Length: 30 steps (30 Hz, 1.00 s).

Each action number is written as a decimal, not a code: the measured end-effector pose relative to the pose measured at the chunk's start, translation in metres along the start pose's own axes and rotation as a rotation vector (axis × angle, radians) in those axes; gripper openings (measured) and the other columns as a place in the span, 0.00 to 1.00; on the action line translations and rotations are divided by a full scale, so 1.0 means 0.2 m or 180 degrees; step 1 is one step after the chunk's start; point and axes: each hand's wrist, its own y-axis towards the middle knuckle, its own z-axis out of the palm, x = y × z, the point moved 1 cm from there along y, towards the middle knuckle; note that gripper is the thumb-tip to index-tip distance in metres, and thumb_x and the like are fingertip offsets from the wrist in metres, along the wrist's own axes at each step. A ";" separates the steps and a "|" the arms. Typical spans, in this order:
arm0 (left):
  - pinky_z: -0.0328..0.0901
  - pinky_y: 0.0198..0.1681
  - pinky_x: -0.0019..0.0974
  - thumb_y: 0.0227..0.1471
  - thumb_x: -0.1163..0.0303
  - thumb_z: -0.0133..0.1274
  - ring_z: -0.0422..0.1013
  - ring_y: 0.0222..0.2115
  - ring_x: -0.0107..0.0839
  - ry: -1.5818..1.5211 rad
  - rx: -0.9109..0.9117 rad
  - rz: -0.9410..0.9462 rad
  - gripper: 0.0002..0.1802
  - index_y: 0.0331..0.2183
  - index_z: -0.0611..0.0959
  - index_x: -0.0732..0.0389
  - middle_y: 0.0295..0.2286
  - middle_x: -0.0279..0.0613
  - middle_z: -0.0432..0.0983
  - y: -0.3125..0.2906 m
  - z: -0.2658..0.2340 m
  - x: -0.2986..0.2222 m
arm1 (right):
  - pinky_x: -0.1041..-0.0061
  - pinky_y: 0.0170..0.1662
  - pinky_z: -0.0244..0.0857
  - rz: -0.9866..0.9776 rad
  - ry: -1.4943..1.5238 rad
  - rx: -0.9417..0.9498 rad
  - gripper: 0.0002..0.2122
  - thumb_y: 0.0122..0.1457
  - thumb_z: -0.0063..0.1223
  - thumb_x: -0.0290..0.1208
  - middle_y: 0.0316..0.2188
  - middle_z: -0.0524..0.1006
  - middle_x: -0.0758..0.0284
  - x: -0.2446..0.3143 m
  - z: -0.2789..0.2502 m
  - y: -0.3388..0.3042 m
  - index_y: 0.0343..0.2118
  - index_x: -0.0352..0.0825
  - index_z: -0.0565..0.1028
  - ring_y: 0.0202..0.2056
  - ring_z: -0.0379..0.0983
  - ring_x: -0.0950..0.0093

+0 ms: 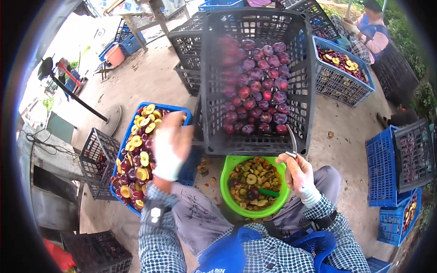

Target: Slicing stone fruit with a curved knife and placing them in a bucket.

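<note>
My right hand [300,176], in a whitish glove with bare fingers, grips a small knife [292,140] whose thin curved blade points up. It is above the right rim of a bright green basin [226,182] holding pits, plum scraps and a green-handled tool [269,193]. My left hand [172,148], gloved in white, is smeared by motion over the right side of a blue crate [119,154] of halved plums [136,142]; its fingers cannot be made out. Ahead, a black crate [302,82] tilts toward me, with whole purple plums [259,86] inside.
Black crates [189,50] stand behind the tilted one. A blue crate of cut plums [343,84] is at the right, near another seated person [371,32]. More crates [381,168] line the right edge. At left are a pole stand [82,98] and a black crate [101,157].
</note>
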 end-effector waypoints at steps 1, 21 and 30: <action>0.77 0.52 0.53 0.65 0.64 0.63 0.82 0.48 0.55 -0.0141 0.0546 0.0250 0.23 0.58 0.82 0.61 0.49 0.56 0.84 0.07 0.23 -0.17 | 0.82 0.21 0.56 -0.0022 0.0093 0.0007 0.13 0.79 0.53 0.38 0.23 0.76 0.79 -0.02 -0.04 0.01 0.52 0.34 0.83 0.17 0.64 0.88; 0.74 0.38 0.41 0.75 0.55 0.52 0.81 0.37 0.37 -0.6164 0.2262 -0.3633 0.25 0.64 0.77 0.59 0.52 0.49 0.84 -0.26 0.77 -0.85 | 0.65 0.37 0.75 -0.1083 -0.1161 -0.0181 0.10 0.76 0.57 0.35 0.31 0.83 0.55 -0.07 -0.23 0.02 0.47 0.32 0.79 0.31 0.82 0.59; 0.73 0.62 0.47 0.77 0.50 0.51 0.79 0.56 0.42 -0.5966 0.1922 -0.3445 0.33 0.69 0.73 0.64 0.59 0.51 0.81 -0.55 0.49 -1.04 | 0.54 0.32 0.74 -0.1746 -0.1750 -0.0048 0.11 0.72 0.60 0.36 0.28 0.81 0.54 -0.10 -0.03 -0.15 0.36 0.34 0.76 0.29 0.80 0.48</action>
